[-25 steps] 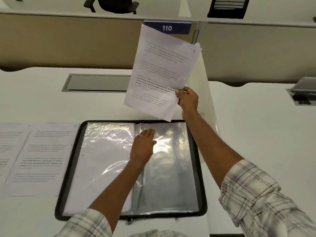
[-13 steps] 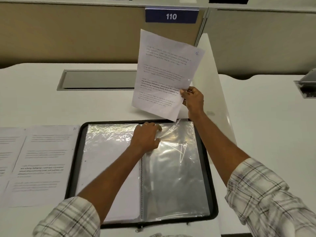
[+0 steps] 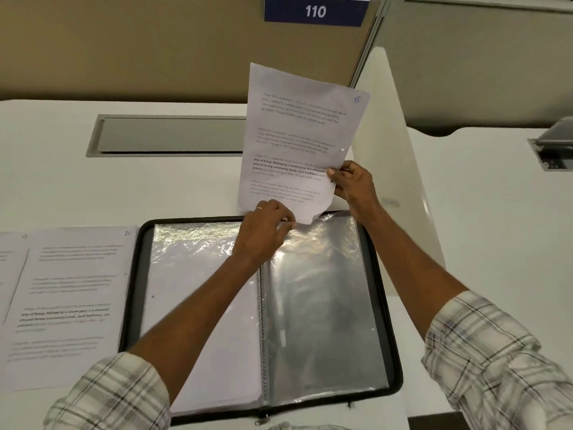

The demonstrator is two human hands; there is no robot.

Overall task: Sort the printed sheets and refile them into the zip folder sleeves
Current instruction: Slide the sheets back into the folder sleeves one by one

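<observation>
Head view: right fingers (image 3: 338,175) clamped on sheet (image 3: 297,141), left fingers (image 3: 280,216) pinched on sleeve edge (image 3: 330,220)

From 10 to 12 o'clock of the zip folder (image 3: 135,290), bare desk (image 3: 46,169) is offered up to a metal hatch (image 3: 167,136); beyond, passage is closed by the tan partition (image 3: 155,51). At 9 o'clock the surface is taken up by printed sheets (image 3: 68,305). At 3 o'clock room is cut short by a white divider (image 3: 400,169). At 12 o'clock the right sleeve (image 3: 325,305) is crowded by the held sheet (image 3: 297,141), left hand (image 3: 263,231) and right hand (image 3: 353,184).
</observation>
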